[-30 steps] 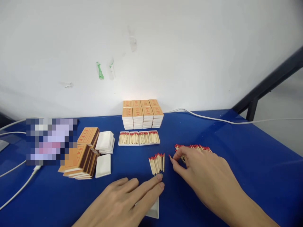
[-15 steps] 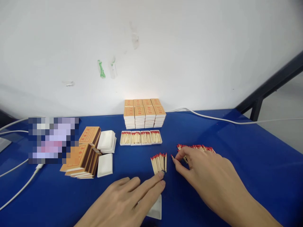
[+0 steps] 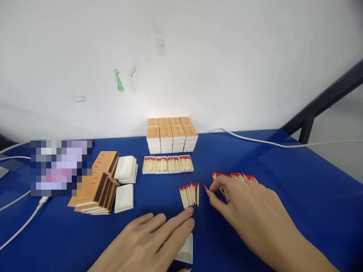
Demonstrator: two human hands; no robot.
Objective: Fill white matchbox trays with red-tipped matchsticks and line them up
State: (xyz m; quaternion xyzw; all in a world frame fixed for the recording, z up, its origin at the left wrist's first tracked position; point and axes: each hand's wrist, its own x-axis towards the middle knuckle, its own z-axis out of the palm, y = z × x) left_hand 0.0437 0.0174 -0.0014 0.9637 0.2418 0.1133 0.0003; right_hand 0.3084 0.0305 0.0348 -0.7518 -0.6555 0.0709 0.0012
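Observation:
My left hand (image 3: 147, 238) reaches in from the lower left, fingers stretched out. Its fingertips are at the lower ends of a small row of matches (image 3: 188, 195), red heads pointing away from me. Partly under this hand, a white matchbox tray (image 3: 187, 249) shows its right part; the rest is hidden. To the right of the row, my right hand (image 3: 249, 215) pinches a single match (image 3: 206, 187) between thumb and forefinger. Behind and partly beneath that hand lies a pile of loose matches (image 3: 235, 175).
Four-wide stacked matchboxes (image 3: 172, 134) stand against the wall, with several match-filled trays (image 3: 168, 172) in front. Leftward are orange matchbox sleeves (image 3: 90, 189), a stack of white trays (image 3: 124, 167) and a single tray (image 3: 124, 198). A pixelated object (image 3: 61, 166) and white cables (image 3: 22, 228) lie far left.
The view has shifted slightly, moving the table things a little to the left. Both hands keep nearly the same pose, and the match stays pinched in my right hand.

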